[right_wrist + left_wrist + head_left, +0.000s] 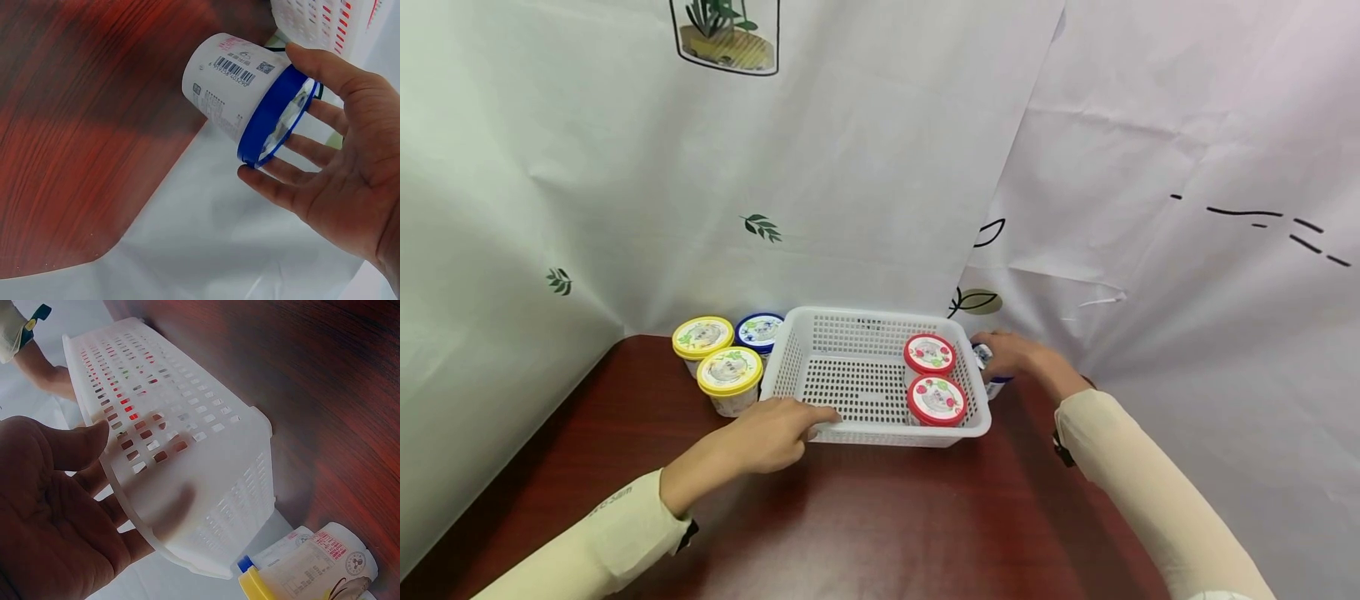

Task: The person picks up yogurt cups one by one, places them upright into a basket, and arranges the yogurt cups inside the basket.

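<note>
A white perforated plastic basket [872, 432] stands on the table with two red-lidded tubs, one [929, 353] behind the other [937, 401], at its right end. My left hand [778, 435] grips its front rim near the left corner, thumb outside and fingers over the edge, as the left wrist view shows. Beyond the basket's right side, my right hand [1009, 353] holds a white tub with a blue lid [234, 87]. Thumb and fingers [269, 185] span that lid from above. In the head view the hand hides much of this tub.
Left of the basket stand two yellow-lidded tubs, one [702, 335] behind the other [730, 375], and a blue-lidded tub [760, 329] partly hidden by the basket. A pale printed sheet [880, 167] hangs behind the dark red wooden table [880, 517].
</note>
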The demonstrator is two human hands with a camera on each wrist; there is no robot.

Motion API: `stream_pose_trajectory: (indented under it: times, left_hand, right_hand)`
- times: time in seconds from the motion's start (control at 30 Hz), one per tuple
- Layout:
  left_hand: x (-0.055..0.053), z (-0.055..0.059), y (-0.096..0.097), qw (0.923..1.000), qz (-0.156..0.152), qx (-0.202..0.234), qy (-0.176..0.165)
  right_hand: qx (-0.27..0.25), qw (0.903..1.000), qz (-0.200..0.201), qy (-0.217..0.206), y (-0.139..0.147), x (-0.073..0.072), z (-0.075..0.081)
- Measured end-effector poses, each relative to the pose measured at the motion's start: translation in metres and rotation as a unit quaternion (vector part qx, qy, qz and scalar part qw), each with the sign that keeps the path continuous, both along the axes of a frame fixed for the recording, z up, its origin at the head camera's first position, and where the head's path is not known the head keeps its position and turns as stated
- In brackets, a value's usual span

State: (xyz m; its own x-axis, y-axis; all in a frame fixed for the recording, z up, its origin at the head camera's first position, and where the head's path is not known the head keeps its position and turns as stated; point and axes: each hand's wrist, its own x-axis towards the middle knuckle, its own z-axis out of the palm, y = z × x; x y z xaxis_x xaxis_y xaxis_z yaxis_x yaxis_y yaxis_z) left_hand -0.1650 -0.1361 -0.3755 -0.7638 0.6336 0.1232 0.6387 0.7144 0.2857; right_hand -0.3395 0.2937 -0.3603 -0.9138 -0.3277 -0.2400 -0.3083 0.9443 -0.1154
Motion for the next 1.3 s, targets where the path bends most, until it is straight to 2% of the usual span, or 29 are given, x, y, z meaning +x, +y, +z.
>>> stream_pose_trajectory:
  times: [0.07,0.27,0.4,0.53,0.6,0.63,0.77,0.83,0.97,1.07,1.13,1.3]
  left_hand:
    - [0.0,0.0,0.0,1.0,0.001,0.002,0.0]
    - [0.001,0.0,0.0,1.0,-0.001,0.003,-0.006]
    - [0.001,0.0,0.0,1.0,0.0,0.004,-0.008]
    - [0.001,0.0,-0.001,1.0,0.002,0.002,-0.009]
    - [0.001,0.001,0.0,0.9999,0.005,0.0,-0.013]
    - [0.001,0.001,0.0,0.9999,0.005,0.0,-0.015]
    - [0.001,0.002,0.0,0.9997,0.008,-0.003,-0.022]
    - [0.001,0.001,0.0,0.9997,0.008,-0.003,-0.022]
    - [0.0,0.0,-0.001,0.9999,0.001,-0.001,-0.017]
    - [0.0,0.0,-0.002,0.9999,-0.005,0.002,-0.009]
    - [0.0,0.0,-0.003,0.9999,-0.007,0.004,-0.006]
    - [-0.001,-0.001,-0.002,0.9999,-0.008,0.005,-0.005]
  right_hand:
    - [-0.008,0.9995,-0.019,-0.025,-0.008,0.012,0.013]
    - [-0.001,0.9994,-0.024,-0.023,-0.008,0.017,0.018]
    - [-0.018,0.9992,-0.021,-0.028,0.002,0.004,0.009]
    - [-0.028,0.999,-0.026,-0.025,0.02,-0.023,-0.011]
    - [-0.028,0.999,-0.025,-0.024,0.022,-0.027,-0.013]
    - [-0.028,0.999,-0.023,-0.024,0.022,-0.025,-0.011]
    - [-0.032,0.9986,-0.02,-0.037,0.002,0.011,0.023]
    - [-0.036,0.9982,-0.019,-0.045,-0.005,0.025,0.037]
    - [-0.032,0.999,-0.003,-0.032,-0.003,0.023,0.042]
    - [-0.018,0.9995,-0.008,-0.026,-0.003,0.023,0.049]
    - [-0.008,0.9991,-0.018,-0.037,-0.007,0.028,0.056]
    - [0.013,0.9987,-0.018,-0.045,-0.007,0.031,0.06]
